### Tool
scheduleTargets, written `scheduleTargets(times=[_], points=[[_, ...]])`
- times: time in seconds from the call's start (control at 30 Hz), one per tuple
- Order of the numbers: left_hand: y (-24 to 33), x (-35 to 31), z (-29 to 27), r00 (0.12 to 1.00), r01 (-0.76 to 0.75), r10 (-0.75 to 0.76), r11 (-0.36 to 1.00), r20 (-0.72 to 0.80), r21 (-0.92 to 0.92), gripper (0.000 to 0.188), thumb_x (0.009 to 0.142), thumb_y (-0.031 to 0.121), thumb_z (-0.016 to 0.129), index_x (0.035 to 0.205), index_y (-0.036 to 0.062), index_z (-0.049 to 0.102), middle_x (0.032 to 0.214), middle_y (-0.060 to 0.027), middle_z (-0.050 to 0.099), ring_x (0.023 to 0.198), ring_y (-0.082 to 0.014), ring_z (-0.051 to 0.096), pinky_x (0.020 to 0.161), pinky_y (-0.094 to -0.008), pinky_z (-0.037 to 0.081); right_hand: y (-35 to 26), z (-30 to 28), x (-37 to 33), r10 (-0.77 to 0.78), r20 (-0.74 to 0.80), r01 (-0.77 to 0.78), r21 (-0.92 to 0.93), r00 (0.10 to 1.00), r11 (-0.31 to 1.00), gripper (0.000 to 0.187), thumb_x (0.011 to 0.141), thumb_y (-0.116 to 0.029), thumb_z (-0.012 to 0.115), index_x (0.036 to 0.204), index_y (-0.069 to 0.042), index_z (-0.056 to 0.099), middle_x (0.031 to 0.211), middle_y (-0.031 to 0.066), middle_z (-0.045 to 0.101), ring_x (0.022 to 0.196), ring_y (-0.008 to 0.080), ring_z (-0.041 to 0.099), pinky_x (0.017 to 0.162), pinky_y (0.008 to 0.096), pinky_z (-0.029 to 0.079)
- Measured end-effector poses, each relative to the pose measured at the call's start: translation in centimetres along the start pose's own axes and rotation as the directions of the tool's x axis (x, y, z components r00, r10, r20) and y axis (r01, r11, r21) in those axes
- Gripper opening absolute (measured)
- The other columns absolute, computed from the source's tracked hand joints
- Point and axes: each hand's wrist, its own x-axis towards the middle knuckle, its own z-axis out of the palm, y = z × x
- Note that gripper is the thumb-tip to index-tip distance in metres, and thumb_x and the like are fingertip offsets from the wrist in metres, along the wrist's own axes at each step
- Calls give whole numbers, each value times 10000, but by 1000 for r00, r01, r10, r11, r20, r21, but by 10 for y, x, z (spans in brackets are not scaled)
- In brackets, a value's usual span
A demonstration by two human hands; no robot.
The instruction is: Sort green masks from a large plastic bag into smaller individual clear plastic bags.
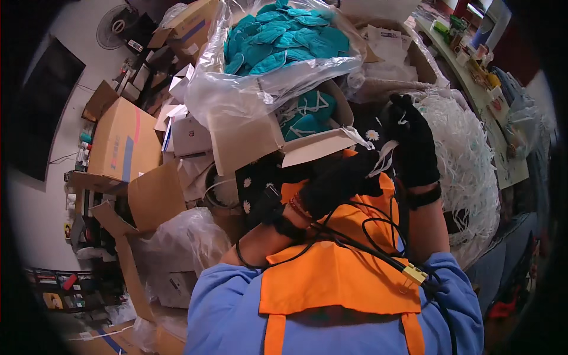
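Observation:
Both hands wear black gloves. My left hand point(340, 183) is curled in front of the small open carton, its fingers closed on a loop of white elastic strap point(383, 158). Just to its right, my right hand point(414, 139) is raised with bent fingers; a scrap of white strap shows at its fingertips. The open carton point(251, 142) holds several teal cup-shaped masks point(310, 115) with white straps across them. Behind it, a larger box lined with clear plastic point(222, 97) is heaped with teal mask cups point(281, 38).
A big bundle of white straps point(464, 160) stands at my right, beside a long cluttered table point(503, 136). Cardboard boxes point(121, 142) crowd the left, one containing clear plastic wrap point(186, 239). Black cables point(361, 245) run across my orange apron point(340, 278).

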Motion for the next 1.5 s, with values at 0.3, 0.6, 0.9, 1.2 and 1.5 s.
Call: scheduleTargets(times=[0.3,0.6,0.9,1.2,1.5], points=[[13,-3,-4,982,156,-108,925,154,-347,278,938,256,606,1082,18,615,805,-32,623,688,-120,610,590,-265,514,5,-16,7,58,17,-58,47,998,997,427,910,-58,507,1334,-9,499,1087,34,594,909,91,568,784,203,474],[14,-3,-17,926,347,-261,872,272,-346,262,929,192,605,1132,28,603,778,-25,583,684,-141,579,631,-271,502,21,-105,21,-149,-251,25,-437,956,899,363,886,-131,654,1221,-30,560,1175,95,596,1068,190,578,921,315,474],[51,13,-45,775,0,-332,851,538,526,464,868,169,637,1305,64,524,1133,-86,626,1023,-227,609,868,-355,485,-62,17,-18,-204,489,461,-490,848,740,441,844,-62,671,1265,-27,545,1209,112,606,1113,189,572,953,307,457],[37,11,-89,897,43,-138,973,420,227,309,871,43,581,1170,74,652,1069,-97,694,980,-217,665,858,-319,524,13,7,-35,403,573,-92,-494,714,865,418,843,-120,688,1232,-17,571,1122,82,649,1031,147,596,898,282,469],[15,-5,-85,781,425,-377,905,497,19,319,931,79,572,1245,25,565,1046,-91,669,885,-108,613,730,-228,527,-7,-3,-34,575,542,-400,-415,613,817,303,936,-223,604,1163,-24,627,1002,4,642,900,69,564,778,225,463]])
